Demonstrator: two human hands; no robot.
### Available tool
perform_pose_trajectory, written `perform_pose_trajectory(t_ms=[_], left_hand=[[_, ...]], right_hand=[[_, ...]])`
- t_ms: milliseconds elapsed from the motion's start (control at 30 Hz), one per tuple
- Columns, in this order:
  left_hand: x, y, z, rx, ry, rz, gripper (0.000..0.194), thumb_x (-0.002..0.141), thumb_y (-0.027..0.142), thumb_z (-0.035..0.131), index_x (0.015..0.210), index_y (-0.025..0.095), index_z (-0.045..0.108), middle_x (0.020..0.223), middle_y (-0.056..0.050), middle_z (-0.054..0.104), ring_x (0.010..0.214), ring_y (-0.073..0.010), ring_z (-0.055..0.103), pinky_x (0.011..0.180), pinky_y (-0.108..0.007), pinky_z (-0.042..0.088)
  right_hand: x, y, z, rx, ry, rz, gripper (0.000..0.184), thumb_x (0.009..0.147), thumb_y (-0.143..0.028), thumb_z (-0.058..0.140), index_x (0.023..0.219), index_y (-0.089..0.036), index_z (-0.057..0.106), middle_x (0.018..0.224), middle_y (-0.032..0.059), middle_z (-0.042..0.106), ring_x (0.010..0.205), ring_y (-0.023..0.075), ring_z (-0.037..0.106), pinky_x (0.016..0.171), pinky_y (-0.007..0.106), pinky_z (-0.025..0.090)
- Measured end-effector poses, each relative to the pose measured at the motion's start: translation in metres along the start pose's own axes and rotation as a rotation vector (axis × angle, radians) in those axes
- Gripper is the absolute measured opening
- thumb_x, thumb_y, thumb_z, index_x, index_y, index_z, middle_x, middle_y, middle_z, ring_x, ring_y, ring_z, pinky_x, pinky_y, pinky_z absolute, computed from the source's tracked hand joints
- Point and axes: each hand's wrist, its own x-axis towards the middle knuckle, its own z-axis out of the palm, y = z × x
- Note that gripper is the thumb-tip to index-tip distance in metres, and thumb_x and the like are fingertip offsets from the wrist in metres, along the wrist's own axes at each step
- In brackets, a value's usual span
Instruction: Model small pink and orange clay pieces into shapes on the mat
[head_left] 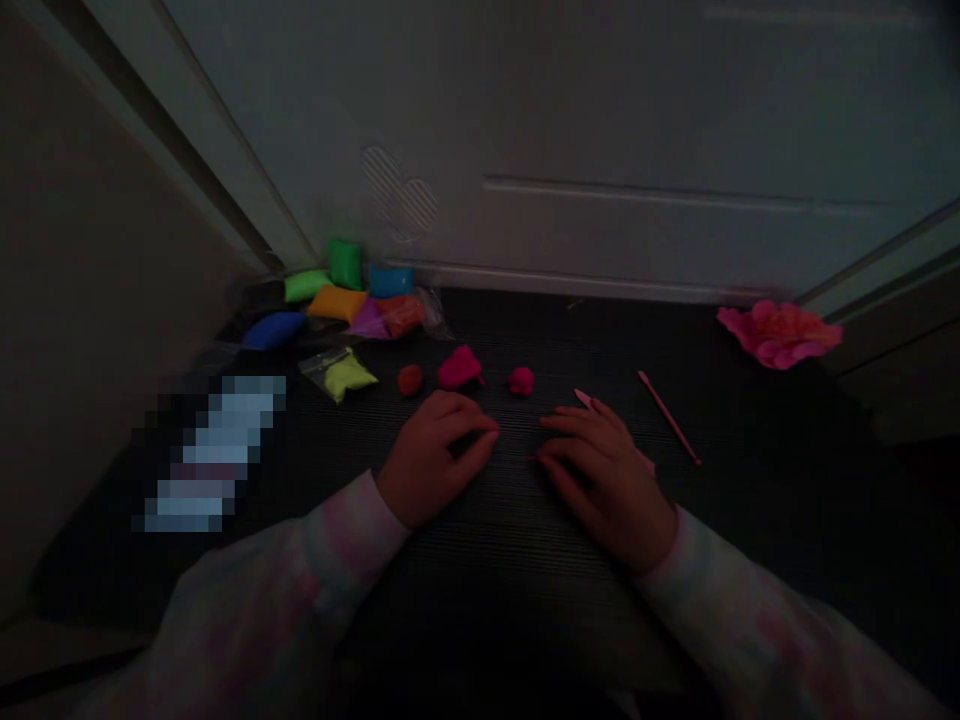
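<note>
Both hands rest on a dark ribbed mat in dim light. My left hand is curled, thumb meeting the fingertips; whatever is inside is hidden. My right hand lies close beside it with its fingers pressed together. A pink modelling tool pokes out from behind this hand. Just beyond the hands lie a red-orange clay ball, a pink clay lump and a small pink clay ball. None of them touches a hand.
A thin pink stick tool lies right of my right hand. A pink clay flower sits at the far right. Several coloured clay bags are piled at the back left, a yellow bag nearer. A white door stands behind.
</note>
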Motion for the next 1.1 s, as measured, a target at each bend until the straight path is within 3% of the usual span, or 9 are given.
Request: perform_pose_trajectory(t_ms=[167, 400, 567, 733, 867, 1000, 1100], left_hand=[[0.001, 0.012, 0.004, -0.146, -0.020, -0.048, 0.013, 0.072, 0.021, 0.054, 0.079, 0.014, 0.062, 0.079, -0.004, 0.059, 0.078, -0.0127, 0.054, 0.073, -0.027, 0.044], [0.002, 0.016, 0.004, -0.178, 0.016, -0.090, 0.014, 0.071, 0.022, 0.054, 0.080, 0.015, 0.062, 0.080, -0.004, 0.059, 0.080, -0.0137, 0.053, 0.076, -0.029, 0.043], [0.003, 0.016, 0.003, -0.248, 0.010, -0.162, 0.015, 0.074, 0.021, 0.051, 0.081, 0.015, 0.062, 0.081, -0.003, 0.059, 0.081, -0.0129, 0.054, 0.074, -0.026, 0.042], [0.005, 0.016, 0.001, -0.335, -0.018, -0.321, 0.016, 0.074, 0.026, 0.050, 0.079, 0.016, 0.061, 0.078, -0.002, 0.060, 0.073, -0.0125, 0.055, 0.065, -0.025, 0.043], [0.007, 0.016, 0.000, -0.410, -0.021, -0.373, 0.017, 0.074, 0.028, 0.049, 0.076, 0.016, 0.061, 0.076, -0.001, 0.061, 0.072, -0.0134, 0.056, 0.066, -0.026, 0.043], [0.009, 0.017, 0.003, -0.573, -0.007, -0.451, 0.014, 0.073, 0.026, 0.051, 0.076, 0.016, 0.060, 0.077, -0.001, 0.062, 0.074, -0.0136, 0.057, 0.069, -0.026, 0.044], [0.011, 0.020, 0.008, -0.670, 0.022, -0.494, 0.013, 0.070, 0.024, 0.054, 0.079, 0.016, 0.060, 0.080, -0.002, 0.063, 0.076, -0.0141, 0.058, 0.071, -0.027, 0.045]], right_hand=[[0.006, -0.009, 0.002, 0.059, 0.035, 0.029, 0.010, 0.075, -0.016, 0.049, 0.082, -0.018, 0.055, 0.090, 0.0057, 0.063, 0.094, 0.0180, 0.053, 0.095, 0.046, 0.028], [0.013, -0.014, 0.003, 0.173, 0.058, 0.121, 0.010, 0.075, -0.017, 0.049, 0.083, -0.020, 0.054, 0.089, 0.0044, 0.064, 0.089, 0.0166, 0.056, 0.092, 0.043, 0.033], [0.016, -0.017, 0.002, 0.347, 0.045, 0.316, 0.011, 0.075, -0.020, 0.048, 0.084, -0.020, 0.056, 0.089, 0.0036, 0.063, 0.086, 0.0150, 0.057, 0.079, 0.032, 0.043], [0.020, -0.022, -0.003, 0.535, -0.014, 0.506, 0.013, 0.075, -0.026, 0.049, 0.082, -0.020, 0.058, 0.082, 0.0011, 0.064, 0.078, 0.0144, 0.058, 0.070, 0.028, 0.044], [0.023, -0.021, -0.002, 0.844, -0.042, 0.707, 0.014, 0.071, -0.031, 0.054, 0.078, -0.020, 0.059, 0.076, -0.0002, 0.063, 0.072, 0.0136, 0.058, 0.066, 0.027, 0.044], [0.026, -0.019, 0.002, 1.432, 0.006, 0.987, 0.010, 0.066, -0.027, 0.061, 0.070, -0.019, 0.059, 0.072, -0.0022, 0.064, 0.074, 0.0107, 0.059, 0.069, 0.025, 0.045], [0.029, -0.020, 0.002, 1.724, 0.044, 1.064, 0.007, 0.066, -0.024, 0.062, 0.070, -0.018, 0.060, 0.074, -0.0020, 0.065, 0.076, 0.0100, 0.060, 0.069, 0.024, 0.045]])
